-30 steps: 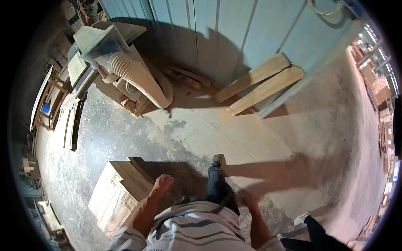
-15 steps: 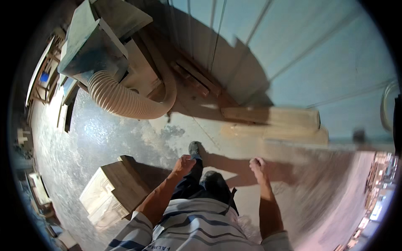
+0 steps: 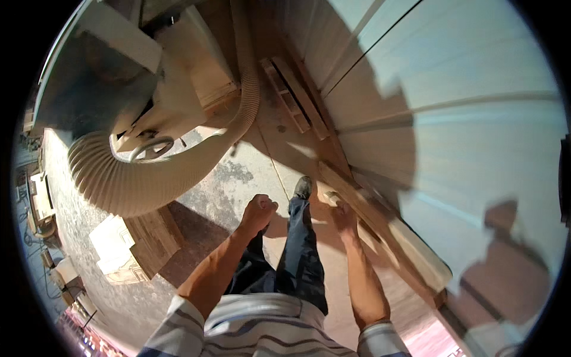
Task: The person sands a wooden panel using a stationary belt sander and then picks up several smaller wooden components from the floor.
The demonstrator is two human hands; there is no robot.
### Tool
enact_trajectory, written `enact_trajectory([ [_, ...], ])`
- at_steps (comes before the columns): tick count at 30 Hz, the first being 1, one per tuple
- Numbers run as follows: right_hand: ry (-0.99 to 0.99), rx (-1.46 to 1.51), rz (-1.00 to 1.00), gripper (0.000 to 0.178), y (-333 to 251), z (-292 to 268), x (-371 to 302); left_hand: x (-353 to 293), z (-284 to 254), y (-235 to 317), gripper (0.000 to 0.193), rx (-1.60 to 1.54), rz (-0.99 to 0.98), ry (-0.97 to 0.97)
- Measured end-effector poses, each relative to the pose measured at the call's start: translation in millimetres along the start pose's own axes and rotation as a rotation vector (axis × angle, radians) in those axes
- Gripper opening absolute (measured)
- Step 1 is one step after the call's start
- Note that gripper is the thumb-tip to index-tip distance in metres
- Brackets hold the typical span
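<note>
Way over on the left of my feed there's a wood stack (image 3: pixel 153 241) on the floor, pale on its front with some grooved lines, browner down its layered side. Above it a big dark-fronted hood (image 3: pixel 95 77) fills the corner, and a fat cream ribbed hose (image 3: pixel 154 185) loops out from it and climbs toward the top, passing over the stack from where I'm looking. Next comes the left hand (image 3: pixel 260 213), curled into a fist out in front of the body, and I see nothing in it. Between the hands one dark shoe (image 3: pixel 303 188) is planted on the patchy grey floor (image 3: pixel 238 169), and past it a couple of narrow strips (image 3: pixel 294 98) lie near the wall. The right hand (image 3: pixel 343 218) is dimmer, fingers bent at least partly; I can't tell how far closed it is, or whether it's touching the plank (image 3: pixel 383 221) just beside it. That plank is long and thick, running slantwise along the foot of the wall (image 3: pixel 488 137), dull brown on its near face, paler along the top, with a light, roundish end at lower right. A second board (image 3: pixel 370 231) shows partly under it. The blue-grey panelled wall takes up the far right, with big shadows across it.
</note>
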State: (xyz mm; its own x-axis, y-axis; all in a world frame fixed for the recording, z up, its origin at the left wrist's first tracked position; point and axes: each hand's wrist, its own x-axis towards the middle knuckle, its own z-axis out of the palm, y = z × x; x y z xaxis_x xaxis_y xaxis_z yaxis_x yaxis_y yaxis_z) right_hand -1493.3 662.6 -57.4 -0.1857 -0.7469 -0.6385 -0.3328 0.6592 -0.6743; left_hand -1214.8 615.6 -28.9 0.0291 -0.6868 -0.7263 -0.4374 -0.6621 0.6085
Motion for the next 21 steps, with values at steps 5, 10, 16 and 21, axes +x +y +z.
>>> enact_trajectory([
  [5, 0.032, -0.175, 0.002, 0.030, 9.9, 16.7, 124.1, 77.3, 36.0, 15.7, 0.061, -0.070, -0.125, -0.003],
  [10, 0.012, -0.163, 0.012, 0.064, 57.2, 49.0, 227.8, 219.1, 111.8, -31.2, 0.073, 0.116, -0.120, 0.020],
  [16, -0.010, -0.345, -0.067, 0.072, 115.8, 68.5, 352.7, 365.7, 178.7, -41.1, 0.096, 0.079, -0.060, 0.101],
  [21, 0.115, -0.590, -0.277, 0.072, 137.3, 79.7, 416.1, 461.3, 212.6, -35.6, 0.096, 0.034, -0.165, 0.084],
])
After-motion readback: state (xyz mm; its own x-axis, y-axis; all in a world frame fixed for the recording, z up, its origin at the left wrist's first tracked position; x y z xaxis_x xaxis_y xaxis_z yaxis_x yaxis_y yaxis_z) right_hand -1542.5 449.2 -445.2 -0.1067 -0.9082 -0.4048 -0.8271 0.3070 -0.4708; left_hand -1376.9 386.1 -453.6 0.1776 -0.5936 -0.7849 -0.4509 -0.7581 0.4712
